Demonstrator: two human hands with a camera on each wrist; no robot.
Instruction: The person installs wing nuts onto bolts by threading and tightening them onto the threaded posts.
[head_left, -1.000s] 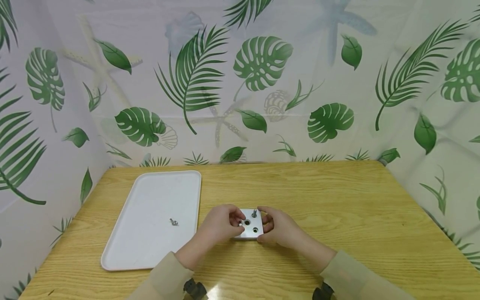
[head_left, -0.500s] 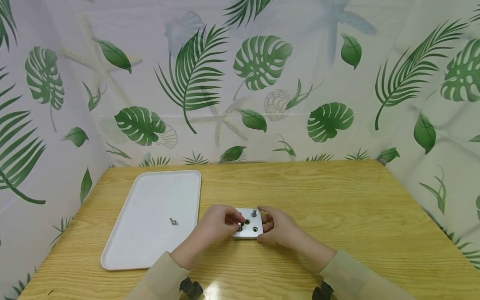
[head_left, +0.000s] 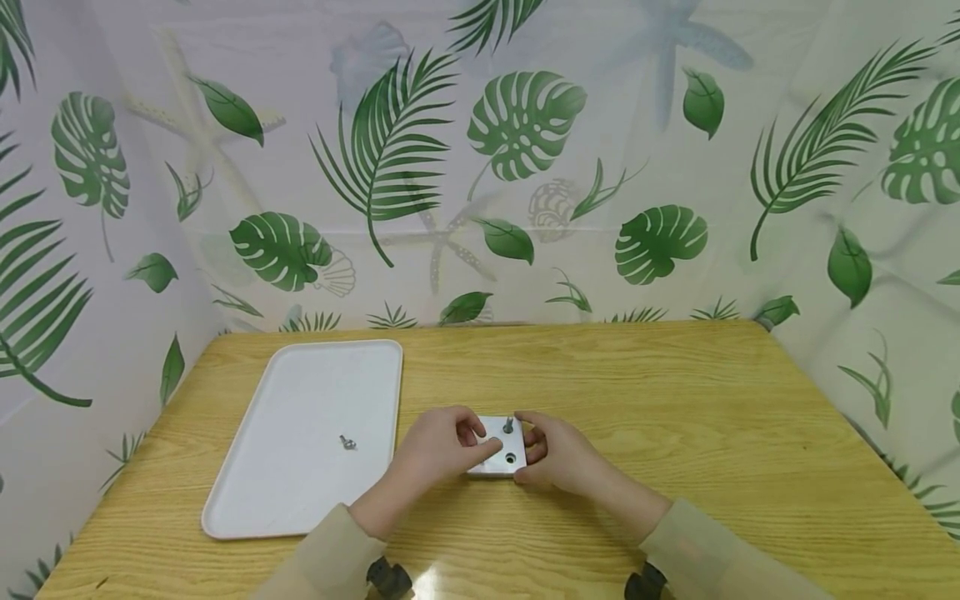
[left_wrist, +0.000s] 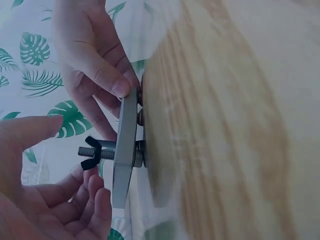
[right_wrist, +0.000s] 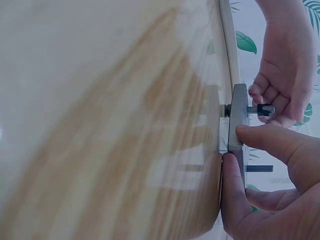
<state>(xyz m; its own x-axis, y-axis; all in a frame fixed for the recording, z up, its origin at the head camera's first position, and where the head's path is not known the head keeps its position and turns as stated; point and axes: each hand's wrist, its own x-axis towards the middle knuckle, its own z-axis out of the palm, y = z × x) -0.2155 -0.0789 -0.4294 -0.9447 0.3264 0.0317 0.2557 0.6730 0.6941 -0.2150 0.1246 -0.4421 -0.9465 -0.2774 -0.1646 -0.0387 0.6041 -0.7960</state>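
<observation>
A square silver metal plate (head_left: 519, 468) with holes is raised just above the table on bolt heads. My right hand (head_left: 561, 454) pinches its right edge between thumb and fingers. A bare threaded bolt (right_wrist: 260, 168) sticks up from the plate near that hand. On another bolt sits a black wing nut (left_wrist: 91, 154), partway down the thread and apart from the plate. Beside this nut is my left hand (head_left: 438, 450), its thumb lifted away and the fingertips at the nut's lower wing. The left hand hides this nut in the head view.
To the left lies a white tray (head_left: 300, 467), holding a small metal bolt with what looks like a wing nut (head_left: 348, 443). The wooden table (head_left: 675, 392) stretches to a leaf-print cloth (head_left: 570, 283) behind it and at both sides.
The left thumb has swung out from the wing nut and now extends over the plate. Half a second ago the left fingers were drawn back. The right hand and plate hold still.
</observation>
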